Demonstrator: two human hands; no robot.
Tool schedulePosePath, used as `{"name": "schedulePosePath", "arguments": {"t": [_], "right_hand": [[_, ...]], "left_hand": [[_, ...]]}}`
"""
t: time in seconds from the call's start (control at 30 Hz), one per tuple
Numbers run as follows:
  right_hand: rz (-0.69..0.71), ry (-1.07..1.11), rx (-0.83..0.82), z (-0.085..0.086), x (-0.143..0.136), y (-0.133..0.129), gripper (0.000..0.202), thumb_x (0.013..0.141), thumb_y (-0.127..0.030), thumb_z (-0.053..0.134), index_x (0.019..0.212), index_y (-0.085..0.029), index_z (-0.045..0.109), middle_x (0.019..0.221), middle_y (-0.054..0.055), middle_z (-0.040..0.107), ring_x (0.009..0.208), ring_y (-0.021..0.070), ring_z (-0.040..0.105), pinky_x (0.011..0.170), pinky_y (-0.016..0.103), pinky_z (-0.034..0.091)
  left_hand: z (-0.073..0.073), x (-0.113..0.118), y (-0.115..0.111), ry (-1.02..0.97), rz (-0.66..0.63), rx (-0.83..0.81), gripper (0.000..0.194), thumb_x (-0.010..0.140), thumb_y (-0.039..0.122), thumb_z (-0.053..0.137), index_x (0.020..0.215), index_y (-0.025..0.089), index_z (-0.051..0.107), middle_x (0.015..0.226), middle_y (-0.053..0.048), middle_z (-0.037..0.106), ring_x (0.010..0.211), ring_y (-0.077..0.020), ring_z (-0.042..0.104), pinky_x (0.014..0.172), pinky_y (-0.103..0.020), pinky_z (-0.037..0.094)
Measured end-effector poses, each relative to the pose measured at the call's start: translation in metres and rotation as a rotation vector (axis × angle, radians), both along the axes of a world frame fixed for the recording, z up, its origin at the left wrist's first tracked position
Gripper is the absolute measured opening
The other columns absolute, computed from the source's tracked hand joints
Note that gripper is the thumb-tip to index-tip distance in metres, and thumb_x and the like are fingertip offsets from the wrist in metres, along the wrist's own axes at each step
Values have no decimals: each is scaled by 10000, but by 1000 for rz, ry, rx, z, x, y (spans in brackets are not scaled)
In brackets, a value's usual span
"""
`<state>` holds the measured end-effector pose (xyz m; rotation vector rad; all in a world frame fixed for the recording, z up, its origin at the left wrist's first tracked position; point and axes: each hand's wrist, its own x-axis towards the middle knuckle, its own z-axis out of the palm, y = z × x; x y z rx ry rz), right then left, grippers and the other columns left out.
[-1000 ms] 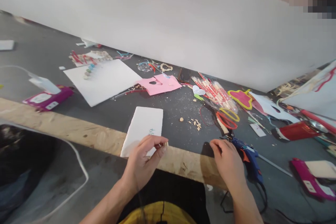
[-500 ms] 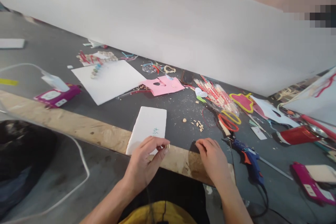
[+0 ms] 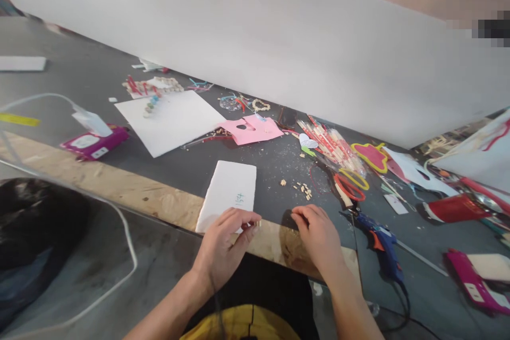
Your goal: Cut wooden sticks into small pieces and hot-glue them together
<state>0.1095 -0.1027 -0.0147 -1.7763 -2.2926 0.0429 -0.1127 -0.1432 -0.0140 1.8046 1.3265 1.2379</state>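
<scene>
Between the thumb and fingers of my left hand (image 3: 229,239) are small wooden pieces (image 3: 258,223), pinched just above the table's front edge. Beneath and behind that hand lies a white foam board (image 3: 231,186) with green writing. My right hand (image 3: 316,231) hovers to the right over the wooden edge strip, its fingers curled together; whether anything is in them is hidden. Beyond it, several short cut wooden bits (image 3: 305,191) are scattered on the dark tabletop, with a small cluster (image 3: 282,183) just left of them.
At the right lie a blue glue gun (image 3: 380,244), orange-handled scissors (image 3: 350,187), a red can (image 3: 454,210) and a magenta power strip (image 3: 474,284). Wrapped sticks (image 3: 330,143), a pink sheet (image 3: 255,130) and a large white sheet (image 3: 171,122) lie farther back. Another power strip (image 3: 95,143) sits left.
My right hand has moved slightly left, closer to my left hand. The left hand keeps its pinch on the small wooden pieces. The whole view has shifted a little.
</scene>
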Motion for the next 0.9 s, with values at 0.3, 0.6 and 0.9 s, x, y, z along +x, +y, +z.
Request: {"name": "schedulePosePath", "arguments": {"t": [0.3, 0.6, 0.9], "right_hand": [[56, -42, -69, 6, -24, 12, 184, 878, -149, 475, 752, -224, 586, 796, 26, 633, 787, 195, 563, 691, 297, 378], [-30, 111, 23, 20, -13, 14, 222, 942, -278, 294, 840, -212, 481, 749, 33, 592, 692, 177, 577, 618, 266, 399], [-281, 195, 98, 25, 60, -61, 385, 902, -460, 340, 594, -238, 404, 476, -45, 410, 436, 118, 419, 465, 209, 363]], "left_hand": [[-2, 1, 0, -2, -17, -18, 119, 877, 170, 505, 908, 195, 618, 823, -21, 656, 774, -140, 598, 724, -233, 470], [-1, -8, 0, -36, 51, -41, 113, 866, 175, 528, 917, 204, 624, 819, 1, 645, 776, -117, 591, 727, -200, 465], [-1, 5, 6, -91, 12, -116, 114, 867, 211, 532, 927, 209, 629, 818, 1, 631, 758, -119, 569, 733, -212, 464]]}}
